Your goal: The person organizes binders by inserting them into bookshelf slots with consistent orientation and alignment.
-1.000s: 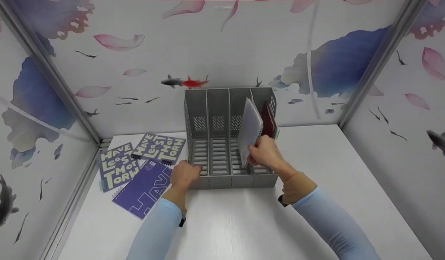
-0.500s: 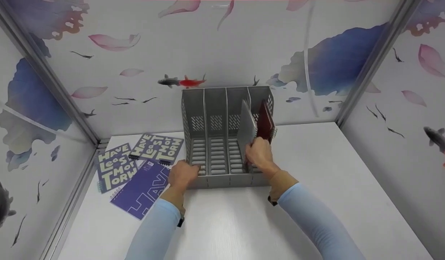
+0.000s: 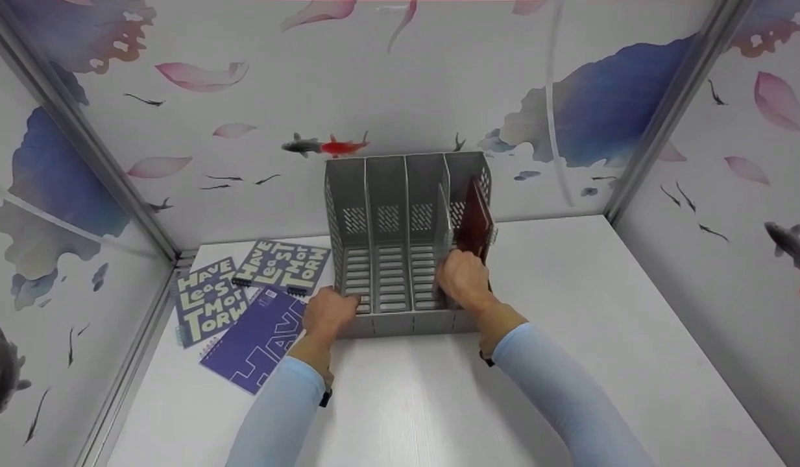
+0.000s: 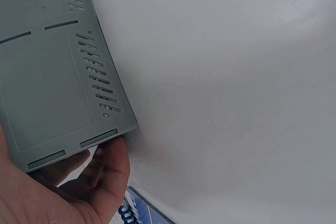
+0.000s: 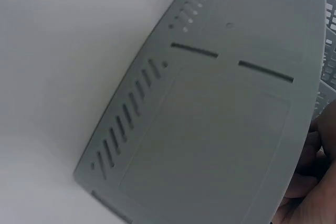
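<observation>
A: What's the left hand doing on the grey plastic four-slot file rack?

B: Its fingers curl round the rack's front left corner; the left wrist view shows them tucked under the outer wall's edge. I'd judge that's to brace the rack on the white counter so it can't slide.

A: And the right hand?

B: It's at the front of the rightmost slot, fingers clamped on the lower edge of a pale grey spiral notebook that stands almost upright inside. A dark red notebook leans just beside it against the outer wall.

A: Why grip it so low?

B: Probably to steer the bottom edge between the dividers.

A: Anything else?

B: Three purple spiral notebooks with cream lettering lie flat, overlapping, left of the rack.
</observation>
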Demonstrator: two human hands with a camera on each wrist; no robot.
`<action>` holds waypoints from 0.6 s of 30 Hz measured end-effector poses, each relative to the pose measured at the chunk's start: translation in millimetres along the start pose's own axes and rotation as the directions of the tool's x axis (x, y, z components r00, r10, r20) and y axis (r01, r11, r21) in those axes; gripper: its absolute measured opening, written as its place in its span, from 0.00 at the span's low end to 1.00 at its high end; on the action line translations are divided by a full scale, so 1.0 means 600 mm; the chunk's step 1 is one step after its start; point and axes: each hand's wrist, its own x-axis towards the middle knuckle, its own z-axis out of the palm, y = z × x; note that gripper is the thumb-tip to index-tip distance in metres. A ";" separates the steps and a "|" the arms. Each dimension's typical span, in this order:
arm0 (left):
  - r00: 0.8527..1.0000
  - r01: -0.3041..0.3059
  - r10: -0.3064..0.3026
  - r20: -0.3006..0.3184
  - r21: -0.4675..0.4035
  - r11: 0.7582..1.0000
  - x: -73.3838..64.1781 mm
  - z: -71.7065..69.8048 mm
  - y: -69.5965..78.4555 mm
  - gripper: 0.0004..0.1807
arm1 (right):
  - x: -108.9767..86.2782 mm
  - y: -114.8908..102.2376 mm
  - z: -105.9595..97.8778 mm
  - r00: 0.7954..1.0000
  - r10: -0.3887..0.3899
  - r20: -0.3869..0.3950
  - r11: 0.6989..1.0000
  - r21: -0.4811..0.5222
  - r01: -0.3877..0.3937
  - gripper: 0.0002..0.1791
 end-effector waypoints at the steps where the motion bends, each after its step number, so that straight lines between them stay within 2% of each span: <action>1: 1.000 0.001 -0.001 0.000 0.000 1.000 0.001 -0.001 0.001 0.37 | 0.002 -0.003 -0.001 1.000 0.014 0.000 1.000 0.012 -0.014 0.18; 8: 1.000 0.019 -0.019 -0.006 -0.001 1.000 0.006 -0.001 0.004 0.37 | 0.013 -0.013 -0.008 0.997 0.072 0.026 0.995 0.072 -0.074 0.17; 18: 1.000 0.006 -0.006 0.006 -0.008 1.000 0.006 -0.001 0.001 0.38 | 0.016 0.003 -0.015 0.992 0.101 0.081 0.986 0.124 -0.110 0.20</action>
